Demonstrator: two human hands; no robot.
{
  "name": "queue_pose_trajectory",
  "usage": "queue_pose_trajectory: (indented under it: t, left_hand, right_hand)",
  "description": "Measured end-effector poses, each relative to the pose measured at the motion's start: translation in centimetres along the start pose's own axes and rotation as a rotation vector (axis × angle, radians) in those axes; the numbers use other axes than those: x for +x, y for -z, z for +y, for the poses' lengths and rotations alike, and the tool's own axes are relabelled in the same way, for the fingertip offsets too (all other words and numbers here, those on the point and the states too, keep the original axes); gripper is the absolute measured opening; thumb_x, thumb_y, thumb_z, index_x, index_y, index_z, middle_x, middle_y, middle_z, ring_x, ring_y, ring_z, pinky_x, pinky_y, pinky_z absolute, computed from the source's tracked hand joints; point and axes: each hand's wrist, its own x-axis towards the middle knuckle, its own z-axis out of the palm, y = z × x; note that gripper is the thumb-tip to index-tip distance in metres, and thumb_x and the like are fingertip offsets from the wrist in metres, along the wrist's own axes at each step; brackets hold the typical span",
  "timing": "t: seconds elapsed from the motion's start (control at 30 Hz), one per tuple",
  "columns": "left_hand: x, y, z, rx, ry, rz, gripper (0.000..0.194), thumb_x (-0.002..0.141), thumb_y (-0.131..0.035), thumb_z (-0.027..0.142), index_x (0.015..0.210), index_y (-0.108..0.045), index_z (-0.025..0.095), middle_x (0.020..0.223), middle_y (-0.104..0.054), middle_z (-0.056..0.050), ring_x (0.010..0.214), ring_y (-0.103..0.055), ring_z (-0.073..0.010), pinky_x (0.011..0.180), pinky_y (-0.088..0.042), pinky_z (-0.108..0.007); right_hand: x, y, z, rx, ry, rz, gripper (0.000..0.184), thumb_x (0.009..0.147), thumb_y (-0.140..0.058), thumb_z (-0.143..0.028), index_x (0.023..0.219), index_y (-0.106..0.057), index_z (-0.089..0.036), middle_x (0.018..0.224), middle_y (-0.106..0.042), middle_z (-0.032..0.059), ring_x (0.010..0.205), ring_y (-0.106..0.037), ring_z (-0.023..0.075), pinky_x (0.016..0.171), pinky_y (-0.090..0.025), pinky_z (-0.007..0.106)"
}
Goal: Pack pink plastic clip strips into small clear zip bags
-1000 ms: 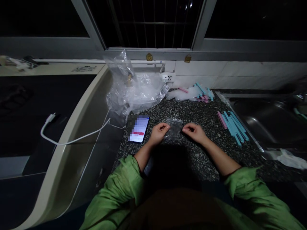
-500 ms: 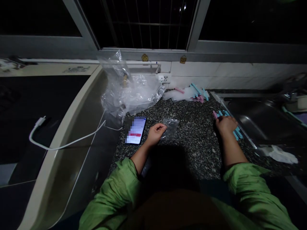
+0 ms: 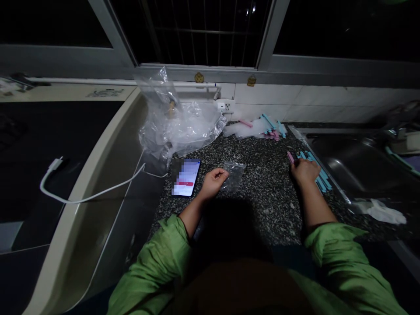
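My left hand [image 3: 212,181] pinches the left edge of a small clear zip bag [image 3: 233,174] that lies flat on the speckled dark counter [image 3: 262,205]. Off to the right, my right hand [image 3: 304,169] rests with curled fingers on a pile of blue and pink plastic sticks [image 3: 317,170] beside the sink. A pink stick [image 3: 290,157] shows at its fingertips; whether the fingers grip it I cannot make out.
A lit phone [image 3: 185,176] lies left of my left hand, with a white cable [image 3: 95,192] trailing across a dark appliance top. Crumpled clear plastic [image 3: 177,127] sits at the back. More sticks [image 3: 267,127] lie by the wall. A steel sink [image 3: 354,166] is at right.
My right hand let go of the small bag and moved right to the stick pile. My left hand stayed on the bag.
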Motion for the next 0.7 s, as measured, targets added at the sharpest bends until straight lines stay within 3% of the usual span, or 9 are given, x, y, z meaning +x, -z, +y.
queue_pose_trajectory:
  t: [0.37,0.5,0.7]
  left_hand:
    - [0.0,0.0,0.3,-0.124,0.047,-0.055,0.021,0.066,-0.065,0.033,0.067,-0.053,0.016,0.059,-0.053,0.004,0.057,-0.046,-0.0080,0.057,-0.037,-0.021]
    - [0.0,-0.2,0.1,-0.218,0.083,-0.100,0.021,0.069,-0.063,0.031,0.065,-0.048,0.016,0.055,-0.053,0.005,0.050,-0.045,-0.0071,0.052,-0.035,-0.020]
    - [0.0,-0.5,0.0,-0.218,0.181,-0.064,0.014,0.070,-0.061,0.021,0.072,-0.048,0.017,0.057,-0.060,0.003,0.048,-0.051,-0.0078,0.049,-0.037,-0.019]
  right_hand:
    - [0.0,-0.6,-0.7,-0.082,-0.043,-0.039,0.035,0.077,-0.048,-0.033,0.088,-0.067,-0.005,0.084,-0.065,0.0233,0.088,-0.057,0.0328,0.073,-0.037,0.043]
    - [-0.8,0.1,-1.7,-0.076,0.029,-0.026,0.037,0.079,-0.044,-0.031,0.093,-0.065,-0.004,0.088,-0.065,0.0228,0.088,-0.057,0.0318,0.070,-0.035,0.039]
    - [-2.2,0.5,-4.0,-0.025,0.200,0.038,0.034,0.080,-0.042,-0.032,0.089,-0.065,-0.008,0.089,-0.065,0.0189,0.084,-0.054,0.0280,0.066,-0.029,0.034]
